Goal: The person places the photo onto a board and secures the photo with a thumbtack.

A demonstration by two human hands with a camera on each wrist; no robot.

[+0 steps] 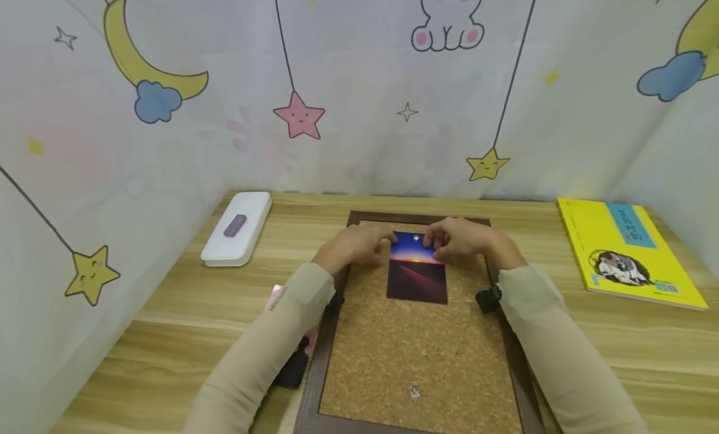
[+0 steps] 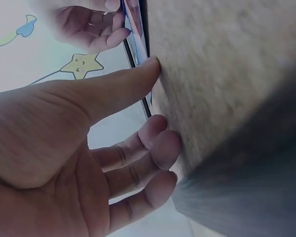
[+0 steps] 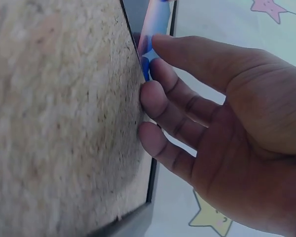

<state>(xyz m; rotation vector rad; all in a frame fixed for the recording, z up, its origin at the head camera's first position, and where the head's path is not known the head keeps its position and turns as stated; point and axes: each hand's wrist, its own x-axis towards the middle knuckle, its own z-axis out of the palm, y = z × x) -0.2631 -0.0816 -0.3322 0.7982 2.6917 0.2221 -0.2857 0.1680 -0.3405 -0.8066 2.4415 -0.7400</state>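
The picture card (image 1: 416,258) between our fingertips could end up crooked.
Our left hand (image 1: 362,241), fingers spread from thumb, is at its upper-left edge; our right hand (image 1: 463,237) bends its fingers at the right edge, though we cannot tell whether they pinch it. Uneven pressure could skew it on the corkboard (image 1: 421,346), or a careless fingertip might smudge its face.

Head view downward; wrist views close, sharing corkboard (image 1: 415,346).
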